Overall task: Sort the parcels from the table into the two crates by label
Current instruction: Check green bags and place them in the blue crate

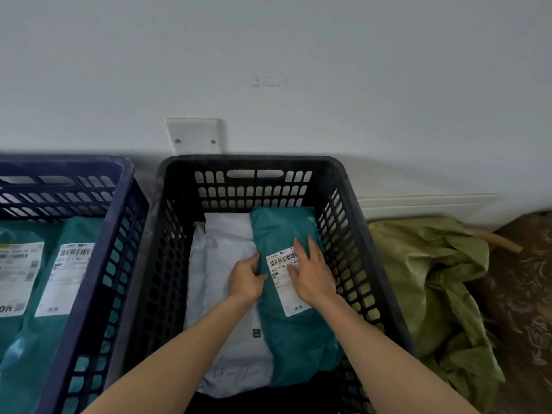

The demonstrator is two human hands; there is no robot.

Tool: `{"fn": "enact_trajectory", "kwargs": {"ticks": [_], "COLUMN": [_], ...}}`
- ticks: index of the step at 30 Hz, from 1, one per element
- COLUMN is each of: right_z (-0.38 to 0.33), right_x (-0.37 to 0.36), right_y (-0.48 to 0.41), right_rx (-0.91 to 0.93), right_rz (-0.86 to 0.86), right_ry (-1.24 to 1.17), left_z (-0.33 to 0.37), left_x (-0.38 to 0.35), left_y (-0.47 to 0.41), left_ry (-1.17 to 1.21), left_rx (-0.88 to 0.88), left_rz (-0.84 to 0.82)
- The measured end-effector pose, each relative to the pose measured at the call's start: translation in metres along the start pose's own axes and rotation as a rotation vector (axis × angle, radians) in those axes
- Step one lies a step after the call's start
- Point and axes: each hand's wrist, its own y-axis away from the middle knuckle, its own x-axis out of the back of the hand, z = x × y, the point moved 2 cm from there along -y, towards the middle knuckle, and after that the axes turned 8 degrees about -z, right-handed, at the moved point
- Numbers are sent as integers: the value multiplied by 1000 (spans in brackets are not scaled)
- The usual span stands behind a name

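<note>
A teal parcel [295, 339] with a white barcode label lies lengthwise in the right half of the black crate [176, 249]. Beside and partly under it is a white parcel [227, 243]. My left hand [246, 279] grips the teal parcel's left edge, thumb curled over the top. My right hand [312, 270] lies flat on the label with straight, spread fingers. To the left stands a blue crate [119, 210] holding two teal parcels [68, 276] with white labels.
A crumpled olive-green sack [442, 288] lies right of the black crate, beside a brown patterned surface [522, 294]. A grey wall with a white plate [194, 135] rises behind both crates. The crates stand close side by side.
</note>
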Motion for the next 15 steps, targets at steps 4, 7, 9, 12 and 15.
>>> {"fn": "enact_trajectory", "kwargs": {"ticks": [4,7,9,12,15], "right_z": [1,2,2,1,0], "right_x": [-2,-4,-2,4,9], "right_y": [-12,-17,-18,-18,-12], "right_rx": [-35,-47,-50,-55,-57], "right_rz": [-61,-94,-109,-111,-69], "right_ry": [-59,-84,-104,-149,-214], "left_z": [-1,-1,-1,-1,1], "left_x": [-2,-1,1,5,12], "left_y": [-7,-10,-12,-10,-4], "left_ry": [-38,-82,-89,-79,-62], "left_rx": [38,57,82,130,155], "left_rz": [-20,-53,-70,-95,-88]}}
